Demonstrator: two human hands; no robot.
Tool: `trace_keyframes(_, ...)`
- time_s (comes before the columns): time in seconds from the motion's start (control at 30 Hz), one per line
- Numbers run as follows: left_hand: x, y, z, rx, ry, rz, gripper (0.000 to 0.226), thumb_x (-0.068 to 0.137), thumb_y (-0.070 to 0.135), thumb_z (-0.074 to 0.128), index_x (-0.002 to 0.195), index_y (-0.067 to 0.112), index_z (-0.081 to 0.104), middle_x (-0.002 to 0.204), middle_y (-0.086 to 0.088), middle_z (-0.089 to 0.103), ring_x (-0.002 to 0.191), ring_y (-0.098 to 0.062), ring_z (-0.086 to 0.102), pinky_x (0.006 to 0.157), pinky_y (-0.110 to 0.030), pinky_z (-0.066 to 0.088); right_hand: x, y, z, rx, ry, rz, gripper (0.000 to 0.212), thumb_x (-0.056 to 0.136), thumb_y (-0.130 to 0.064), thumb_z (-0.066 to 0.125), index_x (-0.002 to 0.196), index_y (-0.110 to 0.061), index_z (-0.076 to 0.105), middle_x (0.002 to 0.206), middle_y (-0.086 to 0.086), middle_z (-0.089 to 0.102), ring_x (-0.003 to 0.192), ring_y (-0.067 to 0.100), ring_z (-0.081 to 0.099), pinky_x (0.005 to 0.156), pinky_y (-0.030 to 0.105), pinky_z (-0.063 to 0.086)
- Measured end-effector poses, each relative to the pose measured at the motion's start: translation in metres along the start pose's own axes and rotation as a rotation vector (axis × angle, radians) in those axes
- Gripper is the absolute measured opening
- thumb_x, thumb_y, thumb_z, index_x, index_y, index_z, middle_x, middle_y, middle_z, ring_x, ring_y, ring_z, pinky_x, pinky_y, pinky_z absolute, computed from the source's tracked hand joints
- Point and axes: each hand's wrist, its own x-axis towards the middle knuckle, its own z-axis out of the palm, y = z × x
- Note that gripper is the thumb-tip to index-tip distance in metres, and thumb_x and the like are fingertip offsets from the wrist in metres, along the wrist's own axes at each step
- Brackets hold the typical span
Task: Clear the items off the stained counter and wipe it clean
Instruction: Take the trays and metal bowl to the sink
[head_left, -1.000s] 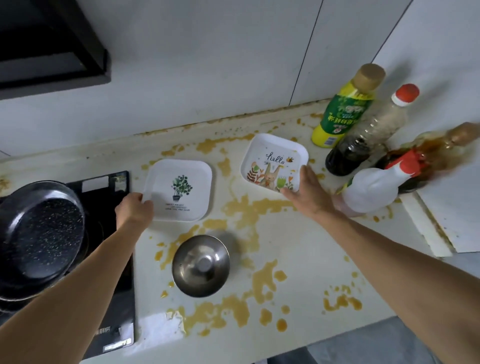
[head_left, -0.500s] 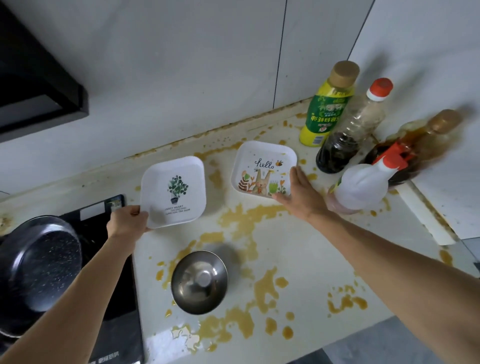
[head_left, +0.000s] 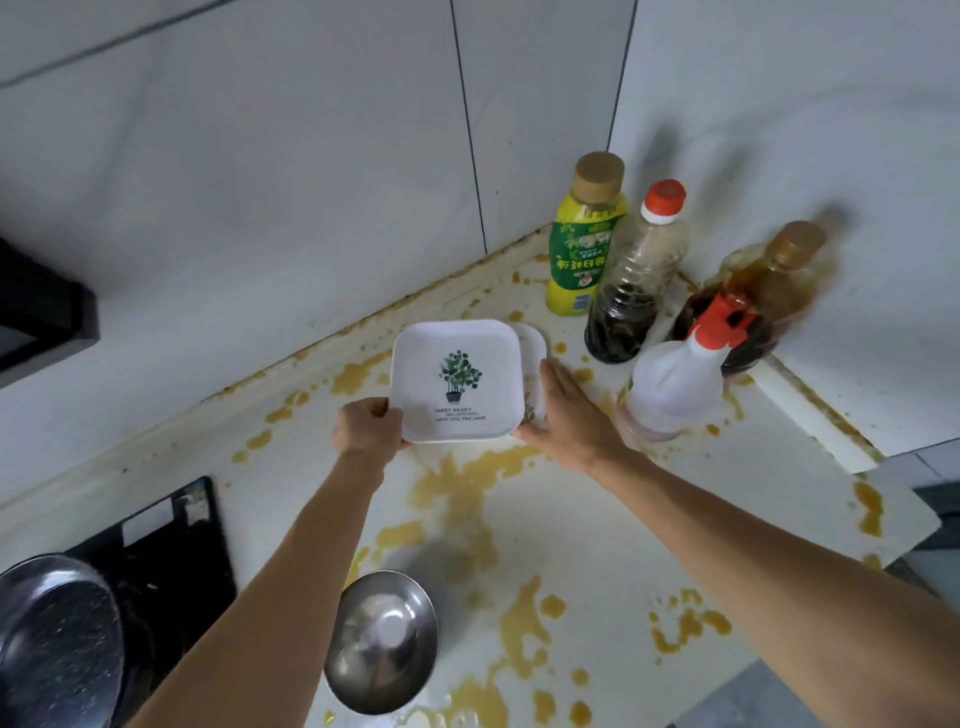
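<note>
my left hand (head_left: 368, 427) pinches the near left corner of the plant plate (head_left: 456, 380), thumb on top of the rim, holding it just above the counter. my right hand (head_left: 563, 410) lies flat and straight-fingered against the right edge of the second plate (head_left: 534, 371), which sits mostly hidden underneath. both look like thin, stiff plastic: i judge them light and rigid, a little slick if sauce has got under them, unlikely to break, and best held at a rim or corner with the thumb over the lip. around them the stained counter (head_left: 597, 530) is blotched with orange-brown spills. a steel bowl (head_left: 382, 642) sits upside down nearer to me, a black pan (head_left: 57, 644) on the hob to my left, and bottles (head_left: 631, 275) and a white spray bottle (head_left: 675, 384) crowd the right corner. half a second ago the two plates lay side by side, apart; now the plant plate has been carried rightward and overlaps the other.
</note>
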Motion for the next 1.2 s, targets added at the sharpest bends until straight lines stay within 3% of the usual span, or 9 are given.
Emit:
trace_keyframes(0.1, 0.001, 0.004, 0.014, 0.047, 0.008, 0.002, 0.028, 0.095, 0.005, 0.062, 0.079, 0.023, 0.078, 0.077, -0.004, 0.076, 0.087, -0.037, 0.080, 0.088, -0.051, 0.066, -0.002, 0.005, -0.002, 0.008, -0.009, -0.010, 0.105, 0.094, -0.047, 0.068, 0.165, -0.009, 0.001, 0.174, 0.003, 0.001, 0.160, 0.014, 0.002, 0.126, 0.034, 0.021)
trace_keyframes(0.23, 0.001, 0.010, 0.024, 0.059, 0.037, 0.018, 0.025, 0.096, 0.007, 0.062, 0.108, 0.014, 0.083, 0.078, -0.006, 0.075, 0.085, -0.034, 0.080, 0.087, -0.043, 0.066, -0.004, 0.005, 0.000, 0.015, -0.004, -0.019, 0.106, 0.091, -0.044, 0.072, 0.165, -0.010, 0.003, 0.173, 0.005, 0.008, 0.159, 0.017, 0.007, 0.124, 0.034, 0.022)
trace_keyframes(0.43, -0.002, 0.015, 0.029, 0.026, 0.102, 0.041, 0.018, 0.096, 0.010, 0.069, 0.105, 0.017, 0.082, 0.082, -0.006, 0.075, 0.086, -0.035, 0.079, 0.068, -0.027, 0.056, -0.007, 0.003, 0.002, 0.034, 0.019, -0.014, 0.105, 0.091, -0.043, 0.071, 0.165, -0.012, 0.004, 0.172, 0.005, 0.012, 0.159, 0.017, 0.008, 0.122, 0.037, 0.027)
trace_keyframes(0.6, -0.001, 0.013, 0.034, 0.163, 0.088, 0.110, 0.025, 0.097, 0.015, 0.063, 0.111, 0.021, 0.083, 0.089, -0.004, 0.077, 0.095, -0.035, 0.075, 0.078, -0.036, 0.060, -0.007, 0.002, 0.002, 0.044, 0.024, -0.008, 0.101, 0.091, -0.039, 0.070, 0.164, -0.011, 0.006, 0.171, 0.005, 0.012, 0.158, 0.017, 0.007, 0.120, 0.036, 0.029)
trace_keyframes(0.7, 0.000, 0.012, 0.036, 0.228, 0.069, 0.135, 0.025, 0.095, 0.016, 0.060, 0.107, 0.023, 0.081, 0.086, -0.003, 0.075, 0.091, -0.031, 0.071, 0.067, -0.030, 0.050, -0.008, 0.001, 0.003, 0.057, 0.040, -0.008, 0.100, 0.088, -0.038, 0.072, 0.162, -0.011, 0.009, 0.169, 0.005, 0.017, 0.157, 0.017, 0.012, 0.117, 0.038, 0.034)
trace_keyframes(0.83, 0.003, 0.014, 0.034, 0.307, 0.027, 0.159, 0.026, 0.093, 0.015, 0.059, 0.111, 0.022, 0.076, 0.089, 0.001, 0.073, 0.091, -0.029, 0.068, 0.071, -0.032, 0.049, -0.007, 0.000, 0.002, 0.053, 0.024, -0.006, 0.102, 0.083, -0.036, 0.076, 0.161, -0.011, 0.014, 0.166, 0.006, 0.023, 0.155, 0.021, 0.018, 0.118, 0.038, 0.034)
trace_keyframes(1.03, 0.006, 0.013, 0.033, 0.329, -0.028, 0.181, 0.029, 0.093, 0.016, 0.060, 0.118, 0.019, 0.075, 0.094, 0.002, 0.075, 0.092, -0.031, 0.072, 0.072, -0.031, 0.050, -0.002, -0.003, -0.006, 0.269, 0.085, 0.085, 0.061, 0.079, -0.043, 0.063, 0.134, -0.028, 0.042, 0.123, -0.001, 0.061, 0.116, 0.023, 0.053, 0.092, 0.041, 0.049)
trace_keyframes(1.13, 0.007, 0.012, 0.033, 0.339, -0.045, 0.178, 0.030, 0.093, 0.014, 0.058, 0.114, 0.021, 0.078, 0.085, -0.002, 0.074, 0.092, -0.032, 0.071, 0.073, -0.034, 0.052, 0.012, -0.007, -0.009, 0.330, 0.131, 0.202, 0.035, 0.091, -0.037, 0.057, 0.120, -0.018, 0.049, 0.111, 0.005, 0.068, 0.109, 0.029, 0.062, 0.090, 0.043, 0.052)
trace_keyframes(1.2, 0.006, 0.011, 0.030, 0.331, -0.071, 0.178, 0.028, 0.093, 0.014, 0.059, 0.112, 0.022, 0.078, 0.083, -0.003, 0.075, 0.092, -0.033, 0.073, 0.078, -0.038, 0.059, 0.021, -0.010, -0.011, 0.279, 0.170, 0.276, 0.036, 0.095, -0.037, 0.056, 0.123, -0.013, 0.053, 0.113, 0.010, 0.068, 0.113, 0.032, 0.060, 0.094, 0.042, 0.050)
